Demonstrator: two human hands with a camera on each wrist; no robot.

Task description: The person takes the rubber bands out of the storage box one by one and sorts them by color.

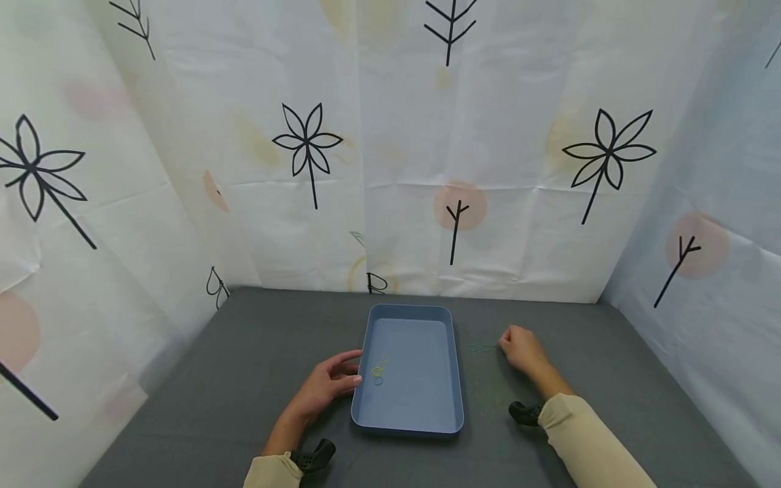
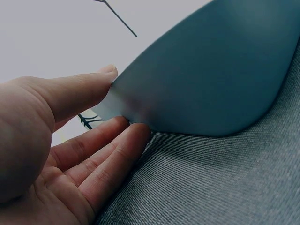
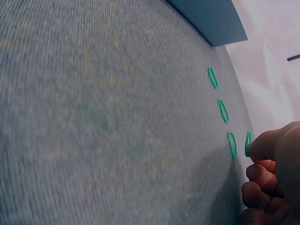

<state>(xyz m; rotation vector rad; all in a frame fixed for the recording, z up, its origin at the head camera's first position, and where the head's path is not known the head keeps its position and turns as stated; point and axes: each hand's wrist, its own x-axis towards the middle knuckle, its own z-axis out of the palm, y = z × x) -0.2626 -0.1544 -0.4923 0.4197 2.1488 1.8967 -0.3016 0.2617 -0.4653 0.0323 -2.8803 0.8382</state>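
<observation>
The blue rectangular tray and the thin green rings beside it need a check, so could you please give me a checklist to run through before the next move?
1. Blue rectangular tray steadied: ok; the left hand touches its left edge.
2. Tray's inside has room: ok; thin yellow rings lie towards its left side.
3. Right hand has a thin green ring: ok, at the thumb tip.
4. That ring lifted clear of the grey woven cloth: cannot tell.
5. Cloth cleared of green rings: not ok; three others remain.
</observation>
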